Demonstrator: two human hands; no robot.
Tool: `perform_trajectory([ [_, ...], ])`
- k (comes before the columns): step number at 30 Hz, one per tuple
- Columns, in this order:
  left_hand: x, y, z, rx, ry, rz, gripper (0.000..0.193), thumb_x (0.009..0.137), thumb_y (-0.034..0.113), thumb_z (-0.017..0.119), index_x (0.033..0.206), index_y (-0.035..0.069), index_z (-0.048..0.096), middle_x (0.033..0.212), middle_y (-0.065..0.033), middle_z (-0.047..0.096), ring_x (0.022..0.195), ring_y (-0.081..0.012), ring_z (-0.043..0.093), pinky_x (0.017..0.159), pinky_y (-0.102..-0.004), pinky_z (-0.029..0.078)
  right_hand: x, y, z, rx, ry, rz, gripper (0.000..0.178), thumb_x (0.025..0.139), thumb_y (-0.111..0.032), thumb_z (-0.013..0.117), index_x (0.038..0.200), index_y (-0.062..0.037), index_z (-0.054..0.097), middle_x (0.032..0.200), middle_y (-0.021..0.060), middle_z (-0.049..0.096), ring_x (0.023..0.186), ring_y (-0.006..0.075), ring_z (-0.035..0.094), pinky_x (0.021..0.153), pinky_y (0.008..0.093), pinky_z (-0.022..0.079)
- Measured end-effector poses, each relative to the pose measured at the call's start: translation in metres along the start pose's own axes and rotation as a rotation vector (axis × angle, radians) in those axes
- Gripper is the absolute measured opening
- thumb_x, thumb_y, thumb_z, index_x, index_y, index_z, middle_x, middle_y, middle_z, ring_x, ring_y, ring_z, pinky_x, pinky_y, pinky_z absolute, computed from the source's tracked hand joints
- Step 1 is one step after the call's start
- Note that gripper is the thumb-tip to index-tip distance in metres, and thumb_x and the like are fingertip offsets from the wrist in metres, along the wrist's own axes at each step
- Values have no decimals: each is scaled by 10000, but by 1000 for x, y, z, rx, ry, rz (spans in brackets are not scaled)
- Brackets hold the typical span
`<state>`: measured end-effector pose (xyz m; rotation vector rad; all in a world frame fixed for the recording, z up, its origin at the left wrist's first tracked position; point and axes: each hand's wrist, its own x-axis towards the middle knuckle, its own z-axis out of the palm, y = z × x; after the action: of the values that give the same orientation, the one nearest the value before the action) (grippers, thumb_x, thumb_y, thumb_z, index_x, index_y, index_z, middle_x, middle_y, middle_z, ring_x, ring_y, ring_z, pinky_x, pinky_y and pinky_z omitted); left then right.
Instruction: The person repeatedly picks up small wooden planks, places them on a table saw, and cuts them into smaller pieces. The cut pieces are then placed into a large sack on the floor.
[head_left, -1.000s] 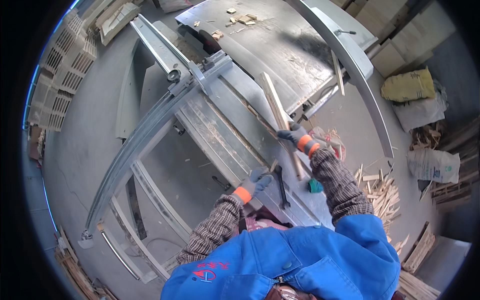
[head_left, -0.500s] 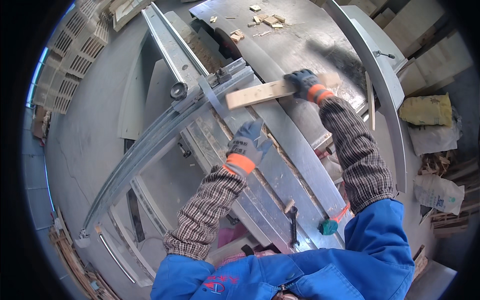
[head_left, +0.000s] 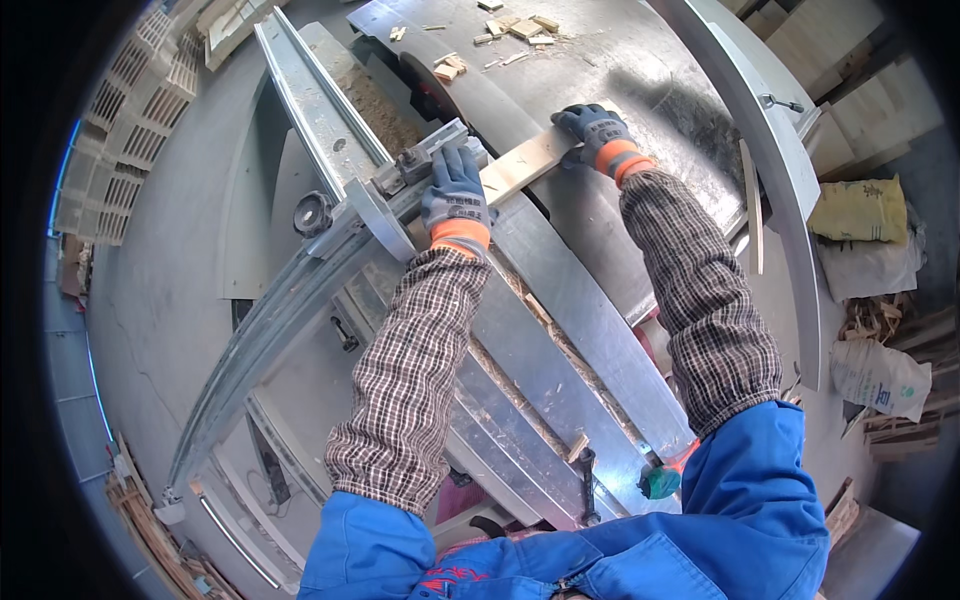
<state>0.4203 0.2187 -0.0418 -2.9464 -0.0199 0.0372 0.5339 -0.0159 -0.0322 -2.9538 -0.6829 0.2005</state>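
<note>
A pale wooden block (head_left: 524,163) lies slantwise across the grey metal machine table (head_left: 560,262), against the metal fence (head_left: 405,170) side. Over its left end my gloved left hand (head_left: 457,195) is closed, fingers pointing away from me beside the fence; the tips' exact hold is partly hidden. My right hand (head_left: 594,128), in a matching grey glove with an orange cuff, grips the block's far right end, covering it. Beyond the block, the round dark saw blade (head_left: 430,88) stands up from its slot, apart from both hands.
Small wood offcuts (head_left: 520,28) are scattered on the far tabletop. Nearer me lie a dark wrench (head_left: 588,485) and a green object (head_left: 659,482). A long curved-looking rail (head_left: 775,170) runs along the right. A yellow sack (head_left: 857,211) and stacked boards stand beyond it.
My left hand has moved forward and left from above the table onto the block's left end. My right hand has shifted slightly away from me, and the block now sits nearer the fence.
</note>
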Motion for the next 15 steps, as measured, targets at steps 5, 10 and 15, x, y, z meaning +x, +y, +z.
perform_trajectory([
  [5,18,2,-1,-38,-91,-57,1051,693,422,839,1489,80,244,1499,-95,293,1399,-287,283,1037,-412,464,12,-9,-8,-26,-51,42,737,712,-331,847,1373,-235,537,1403,45,512,1332,301,455,1087,461,402],
  [10,16,2,-1,-58,-23,-60,1021,668,401,854,1462,114,279,1430,-85,329,1343,-276,328,1014,-400,479,12,-11,-13,-30,-72,54,744,691,-320,854,1364,-241,546,1379,47,536,1287,303,494,1055,445,428],
  [15,12,2,-8,-71,3,-54,976,674,403,851,1458,138,333,1358,-70,396,1337,-278,343,979,-380,501,8,-15,-18,-55,-75,50,710,691,-309,851,1339,-240,570,1373,48,544,1280,302,502,1052,437,432],
])
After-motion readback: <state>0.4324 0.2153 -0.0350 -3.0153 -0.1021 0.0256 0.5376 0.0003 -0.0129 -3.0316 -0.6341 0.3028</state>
